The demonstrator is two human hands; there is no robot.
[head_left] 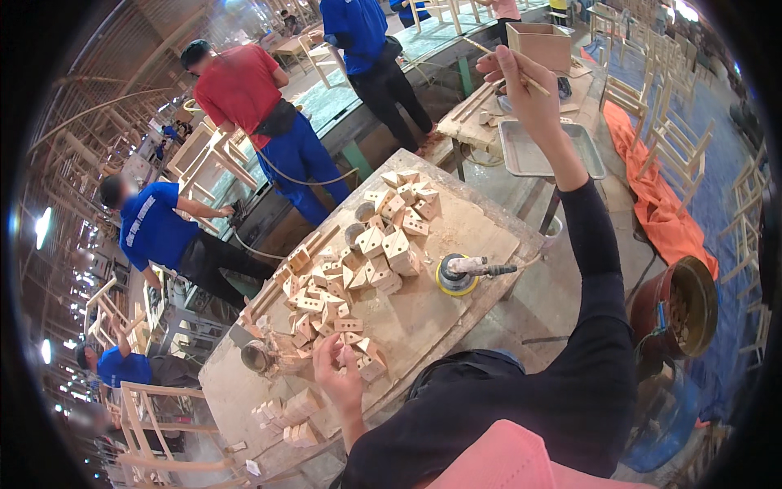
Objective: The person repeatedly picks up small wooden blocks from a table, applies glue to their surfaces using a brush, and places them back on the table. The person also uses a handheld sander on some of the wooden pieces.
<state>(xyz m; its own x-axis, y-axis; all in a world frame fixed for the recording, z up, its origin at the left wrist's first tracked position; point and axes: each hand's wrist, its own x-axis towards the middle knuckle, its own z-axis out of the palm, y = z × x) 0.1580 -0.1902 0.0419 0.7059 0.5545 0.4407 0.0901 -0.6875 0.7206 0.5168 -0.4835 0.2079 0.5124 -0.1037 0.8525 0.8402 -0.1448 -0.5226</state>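
My right hand (528, 90) is raised at the upper right, its fingers closed round a thin wooden stick (478, 46) that slants across the palm. Low in front of me, my left hand (337, 376) is at the near side of a heap of small wooden blocks (371, 244). Its fingers are curled in, and whatever they hold is too small to make out. Many blocks are wedge-shaped with drilled holes; one holed block (349, 324) lies just beyond the left fingertips. Left of that hand, an open jar (257, 356) stands on the wooden worktable (464, 326).
A sander (458, 274) with a hose lies right of the heap. Sorted blocks (292, 414) stand at the near left. A metal tray (509, 147) and a box (539, 47) are beyond, a rusty bucket (652, 306) at right. Several people work along the left and back.
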